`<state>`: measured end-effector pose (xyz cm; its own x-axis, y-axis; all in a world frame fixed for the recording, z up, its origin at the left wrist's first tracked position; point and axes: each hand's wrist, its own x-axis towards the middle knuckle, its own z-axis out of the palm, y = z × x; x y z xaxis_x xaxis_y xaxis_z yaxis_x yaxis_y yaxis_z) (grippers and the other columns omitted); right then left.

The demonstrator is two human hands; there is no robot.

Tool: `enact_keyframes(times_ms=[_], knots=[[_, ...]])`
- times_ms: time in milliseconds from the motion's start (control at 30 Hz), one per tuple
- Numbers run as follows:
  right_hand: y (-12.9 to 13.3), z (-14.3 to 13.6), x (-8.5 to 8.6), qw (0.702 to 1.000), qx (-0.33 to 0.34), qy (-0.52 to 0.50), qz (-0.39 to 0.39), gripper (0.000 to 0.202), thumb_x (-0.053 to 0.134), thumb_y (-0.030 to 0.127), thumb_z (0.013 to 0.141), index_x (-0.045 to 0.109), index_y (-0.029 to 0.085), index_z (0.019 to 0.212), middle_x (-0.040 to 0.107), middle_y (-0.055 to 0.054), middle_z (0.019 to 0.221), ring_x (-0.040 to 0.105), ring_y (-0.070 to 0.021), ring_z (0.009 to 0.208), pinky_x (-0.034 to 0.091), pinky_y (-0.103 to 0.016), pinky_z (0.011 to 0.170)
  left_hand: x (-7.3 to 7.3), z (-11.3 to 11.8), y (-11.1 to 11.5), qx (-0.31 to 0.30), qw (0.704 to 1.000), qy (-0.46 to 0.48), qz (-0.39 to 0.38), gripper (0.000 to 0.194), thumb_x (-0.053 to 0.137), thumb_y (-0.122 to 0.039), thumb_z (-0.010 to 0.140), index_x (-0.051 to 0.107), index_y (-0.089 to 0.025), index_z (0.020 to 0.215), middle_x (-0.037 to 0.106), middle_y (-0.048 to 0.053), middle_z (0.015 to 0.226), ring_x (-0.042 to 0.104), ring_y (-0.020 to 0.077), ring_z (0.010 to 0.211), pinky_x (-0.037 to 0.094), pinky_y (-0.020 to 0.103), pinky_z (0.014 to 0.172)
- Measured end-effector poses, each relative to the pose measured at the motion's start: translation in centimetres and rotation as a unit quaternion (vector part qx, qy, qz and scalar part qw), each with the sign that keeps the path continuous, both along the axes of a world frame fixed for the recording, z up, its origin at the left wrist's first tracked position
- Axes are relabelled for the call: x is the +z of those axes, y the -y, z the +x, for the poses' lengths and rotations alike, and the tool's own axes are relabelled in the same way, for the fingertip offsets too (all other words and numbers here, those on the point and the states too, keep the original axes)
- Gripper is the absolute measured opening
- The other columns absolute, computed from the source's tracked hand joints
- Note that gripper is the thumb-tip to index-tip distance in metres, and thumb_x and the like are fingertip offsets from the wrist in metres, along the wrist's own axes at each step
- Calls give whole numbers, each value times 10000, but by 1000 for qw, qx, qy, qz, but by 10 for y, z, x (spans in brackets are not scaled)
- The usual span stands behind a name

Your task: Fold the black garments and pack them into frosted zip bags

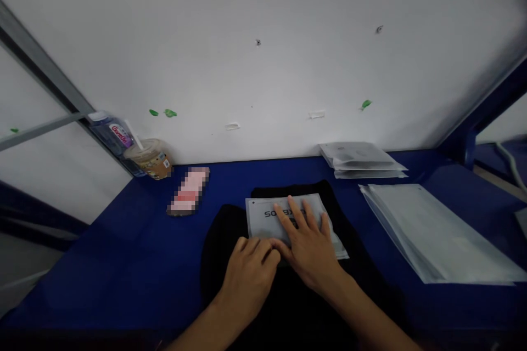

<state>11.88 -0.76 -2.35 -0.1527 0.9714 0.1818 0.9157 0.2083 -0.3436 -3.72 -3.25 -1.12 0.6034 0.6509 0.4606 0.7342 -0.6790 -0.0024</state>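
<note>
A frosted plastic bag (259, 222) with dark printed lettering, seen upside down, lies on black folded cloth (222, 230) in front of me. My right hand (310, 244) rests flat on the bag with its fingers spread, covering part of the print. At the bag's near left edge, my left hand (251, 271) is closed, with thumb and fingers pinched on the bag's edge beside my right thumb. The pinched spot itself is mostly hidden by the fingers.
On the blue table (135, 263), larger frosted bags (444, 236) lie to the right, with a stack of smaller bags (358, 156) behind them. A phone (189, 192), a drink cup with straw (154, 159) and a bottle (113, 131) are at the left. A white wall (280, 77) closes the back.
</note>
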Motion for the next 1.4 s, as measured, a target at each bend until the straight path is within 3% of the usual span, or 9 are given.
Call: enact_keyframes(times_ms=[133, 233, 467, 600, 967, 1100, 1167, 1267, 1400], knots=[[2, 1, -6, 1000, 8, 22, -10, 825, 367, 770, 734, 230, 355, 1433, 136, -55, 1532, 45, -459, 1354, 30, -755, 939, 13, -26, 3, 9, 995, 32, -95, 129, 569, -111, 785, 605, -217, 849, 618, 10, 816, 515, 195, 748, 345, 334, 647], [3, 1, -2, 1000, 6, 22, -2, 871, 435, 772, 696, 255, 341, 1430, 165, -78, 1526, 60, -480, 1344, 39, -770, 925, 18, -41, 3, 2, 996, 45, -81, 202, 524, -63, 800, 621, -227, 867, 632, 6, 844, 498, 186, 750, 323, 336, 656], [24, -21, -1, 962, 207, -42, 170, 211, 536, 352, 862, 615, 267, 1038, 610, -5, 1211, 438, -254, 1229, 134, -595, 1077, 13, -46, 0, -30, 996, 81, -22, 164, 520, -94, 865, 618, -198, 785, 649, -17, 744, 481, 160, 710, 295, 341, 665], [27, -27, -8, 934, 214, -71, 278, 104, 541, 170, 850, 616, 214, 792, 684, 40, 1044, 564, -178, 1059, 211, -503, 1092, 15, -48, 0, -25, 996, 85, -21, 208, 525, -77, 855, 566, -181, 680, 644, -32, 699, 494, 155, 710, 292, 354, 685], [55, 88, -3, 957, 119, -4, 266, 151, 577, 113, 818, 650, 242, 848, 686, 31, 1077, 590, -199, 1080, 335, -493, 1030, 16, -61, 3, 8, 992, 121, -23, 241, 560, -90, 833, 586, -207, 623, 651, -45, 659, 519, 150, 694, 330, 353, 712], [65, 105, -4, 970, 113, 63, 206, 218, 570, 176, 816, 643, 286, 990, 628, 17, 1192, 561, -228, 1128, 388, -523, 987, 22, -69, 7, 24, 992, 57, -112, 91, 607, -184, 804, 648, -252, 761, 670, -25, 817, 559, 185, 814, 399, 355, 732], [64, 102, 3, 976, 112, 72, 170, 350, 558, 254, 825, 569, 279, 1173, 540, -22, 1310, 498, -241, 1203, 403, -522, 987, 29, -64, 9, 43, 985, 35, -165, 282, 665, -317, 765, 624, -296, 1044, 642, -3, 1066, 556, 228, 978, 449, 390, 800], [50, 79, 15, 983, 98, 62, 140, 494, 475, 342, 886, 407, 199, 1353, 397, -75, 1428, 364, -231, 1309, 377, -483, 1034, 35, -35, 6, 82, 979, 38, -183, 556, 500, -427, 885, 329, -267, 1389, 434, 54, 1399, 402, 254, 1264, 399, 451, 985], [22, 41, 16, 984, 117, 91, 95, 563, 332, 453, 933, 336, 143, 1403, 276, -87, 1480, 221, -273, 1365, 322, -517, 1055, 21, 10, -11, 32, 983, -24, -180, 753, 334, -608, 889, 224, -96, 1430, 236, 156, 1497, 175, 271, 1386, 284, 461, 1092]])
